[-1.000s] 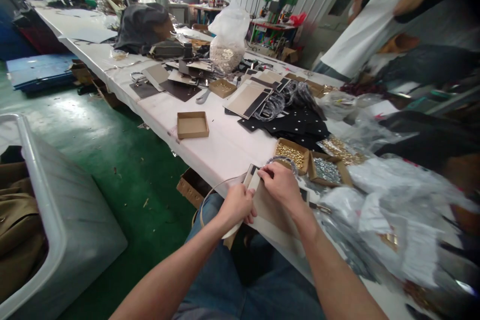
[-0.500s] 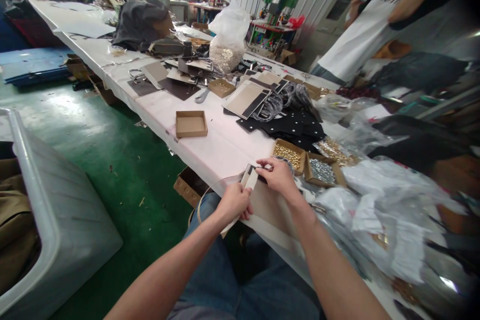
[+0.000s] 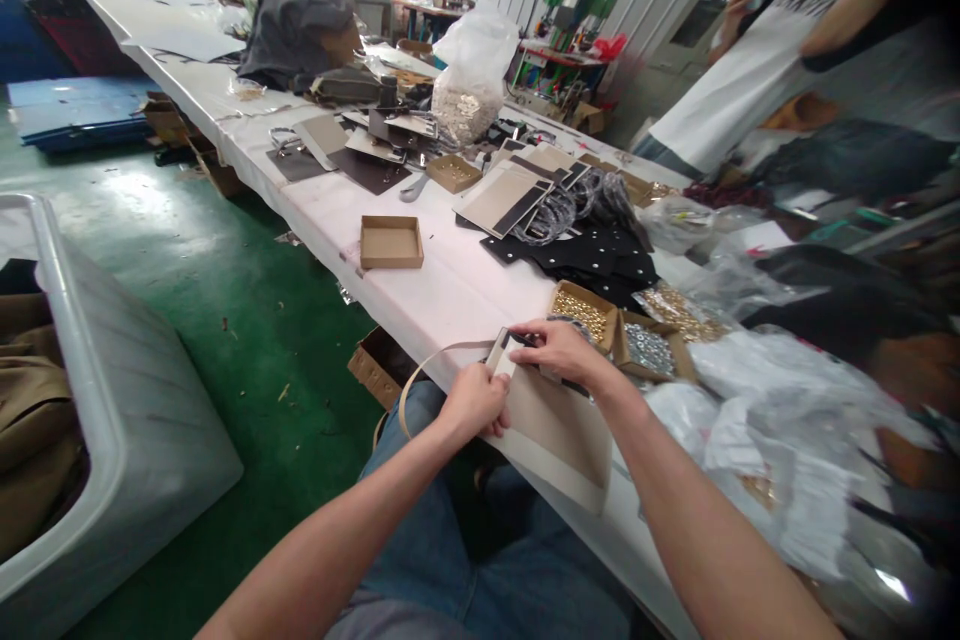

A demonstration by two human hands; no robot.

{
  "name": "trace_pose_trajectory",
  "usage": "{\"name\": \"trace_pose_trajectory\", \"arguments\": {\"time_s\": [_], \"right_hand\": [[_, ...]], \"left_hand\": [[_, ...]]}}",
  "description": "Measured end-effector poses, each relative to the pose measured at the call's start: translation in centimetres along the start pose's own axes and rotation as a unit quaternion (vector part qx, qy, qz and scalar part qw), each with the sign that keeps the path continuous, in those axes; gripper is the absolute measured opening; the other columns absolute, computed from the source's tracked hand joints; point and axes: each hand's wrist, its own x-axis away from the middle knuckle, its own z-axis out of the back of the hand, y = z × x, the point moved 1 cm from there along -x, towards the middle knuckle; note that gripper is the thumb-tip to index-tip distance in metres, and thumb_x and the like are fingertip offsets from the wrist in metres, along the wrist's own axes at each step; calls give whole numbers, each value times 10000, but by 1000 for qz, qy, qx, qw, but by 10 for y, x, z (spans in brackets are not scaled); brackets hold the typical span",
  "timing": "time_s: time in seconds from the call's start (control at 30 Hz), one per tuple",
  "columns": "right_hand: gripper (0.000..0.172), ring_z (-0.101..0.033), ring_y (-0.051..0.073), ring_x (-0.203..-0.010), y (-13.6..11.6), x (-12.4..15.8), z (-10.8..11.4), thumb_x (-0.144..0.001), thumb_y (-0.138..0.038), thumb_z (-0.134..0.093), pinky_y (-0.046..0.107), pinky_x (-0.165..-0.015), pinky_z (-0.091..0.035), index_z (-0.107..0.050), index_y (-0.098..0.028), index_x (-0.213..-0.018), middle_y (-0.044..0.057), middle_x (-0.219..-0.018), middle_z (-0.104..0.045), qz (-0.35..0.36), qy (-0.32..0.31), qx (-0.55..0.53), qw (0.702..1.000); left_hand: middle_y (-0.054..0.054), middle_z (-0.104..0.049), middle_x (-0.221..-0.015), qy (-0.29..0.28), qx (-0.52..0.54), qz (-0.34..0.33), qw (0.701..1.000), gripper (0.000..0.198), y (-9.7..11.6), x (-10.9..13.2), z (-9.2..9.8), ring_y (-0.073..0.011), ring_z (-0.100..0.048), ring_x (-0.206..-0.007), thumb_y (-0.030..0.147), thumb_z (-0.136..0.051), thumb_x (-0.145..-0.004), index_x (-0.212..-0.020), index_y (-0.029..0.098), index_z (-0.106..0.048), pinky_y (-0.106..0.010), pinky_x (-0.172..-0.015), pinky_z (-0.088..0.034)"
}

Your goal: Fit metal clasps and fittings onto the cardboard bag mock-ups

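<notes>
A flat beige panel (image 3: pixel 566 435) with a black band along its upper edge lies at the table's near edge, above my lap. My left hand (image 3: pixel 478 402) is closed around its left side, where a pale folded piece stands up. My right hand (image 3: pixel 559 352) has its fingers pinched on the black band near the top left corner; what sits under the fingertips is hidden. From that corner a thin beige strap (image 3: pixel 420 372) loops down to the left. Just beyond my right hand are a cardboard box of gold-coloured studs (image 3: pixel 581 312) and a box of silver-coloured hardware (image 3: pixel 645 345).
A shallow cardboard box (image 3: pixel 391 260) stands on the white-covered table. Behind lie black studded pieces (image 3: pixel 592 255), stacked beige panels (image 3: pixel 502 198) and a bag of small parts (image 3: pixel 469 105). Plastic bags (image 3: pixel 780 410) crowd the right. A grey bin (image 3: pixel 150 410) stands left; a person (image 3: pixel 765 60) stands across the table.
The beige panel now shows more of its face, swung out to the right below my right hand. The strap's loop has risen. My hands keep nearly the same place.
</notes>
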Motion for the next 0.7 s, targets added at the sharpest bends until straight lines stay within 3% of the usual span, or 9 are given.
{"name": "trace_pose_trajectory", "arguments": {"time_s": [0.1,0.23,0.37,0.53,0.7], "right_hand": [[565,-752,247,-931,-5,-1,-2,-803,-415,-897,365,-885,-597,-868,-216,-1331,77,-1099,-851,29,-1,33,999],[557,-757,266,-1032,-6,-1,-4,-843,-386,-862,385,-961,-596,-839,-210,-1370,102,-1285,-838,55,-14,43,997],[554,-747,261,-1034,-7,0,-3,-862,-391,-844,379,-954,-584,-824,-216,-1387,93,-1309,-826,71,-14,71,995],[544,-753,246,-1004,-16,-2,0,-862,-357,-804,362,-946,-583,-817,-221,-1389,84,-1273,-825,99,-36,109,989],[542,-782,279,-1053,-13,-4,-4,-799,-310,-840,404,-990,-614,-839,-226,-1334,88,-1262,-847,65,-27,81,994]], "left_hand": [[-74,-693,-591,50,-83,-47,994,457,5,7,-1,-218,-675,-516,446,-469,-1133,-929,147,-749,-309,-604,-555],[-174,-786,-820,161,-222,-107,956,432,16,24,0,-325,-797,-889,474,-579,-1106,-858,184,-780,-379,-885,-575],[-204,-814,-979,180,-237,-100,950,418,16,36,-2,-365,-790,-1052,513,-598,-1105,-945,193,-814,-391,-979,-540],[-183,-800,-948,173,-199,-80,961,392,8,31,-4,-338,-772,-975,487,-596,-1100,-948,185,-795,-368,-884,-542],[-18,-576,-589,89,-22,-27,995,419,7,17,-2,-214,-605,-596,414,-520,-1117,-957,145,-799,-294,-618,-437]]}}
